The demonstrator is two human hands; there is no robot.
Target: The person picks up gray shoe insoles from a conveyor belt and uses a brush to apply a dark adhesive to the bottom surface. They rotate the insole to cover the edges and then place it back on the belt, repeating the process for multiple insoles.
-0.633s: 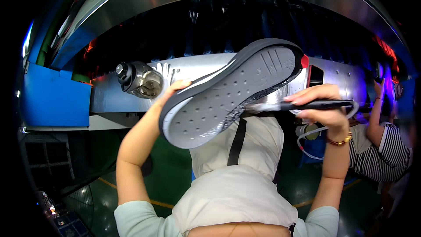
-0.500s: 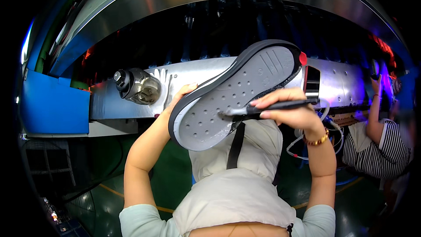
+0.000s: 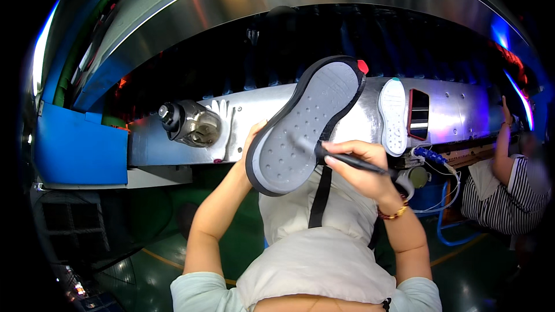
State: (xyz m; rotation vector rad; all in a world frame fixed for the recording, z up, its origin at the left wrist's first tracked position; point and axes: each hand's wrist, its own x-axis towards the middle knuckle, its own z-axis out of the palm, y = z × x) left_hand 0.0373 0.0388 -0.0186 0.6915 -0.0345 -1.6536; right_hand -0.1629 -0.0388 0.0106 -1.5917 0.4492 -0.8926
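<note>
A grey shoe sole (image 3: 300,130) with a black rim and small dimples is held up in front of me, bottom side toward the camera. My left hand (image 3: 252,138) grips its lower left edge from behind. My right hand (image 3: 361,164) holds a thin black brush (image 3: 352,163) like a pen, with its tip touching the sole's right edge near the middle. A second, white sole (image 3: 393,116) lies on the metal ledge just right of the grey one.
A shiny metal conveyor housing (image 3: 254,112) runs across in front of me, with a dark tunnel above it. A clear lidded bottle (image 3: 191,123) and a white glove (image 3: 221,112) rest on it. Another person in a striped shirt (image 3: 506,196) stands at right. Blue panel (image 3: 78,147) at left.
My right hand has swung the brush from the sole's right side onto the sole, and the sole has tilted more upright. The white sole on the ledge has come into view.
</note>
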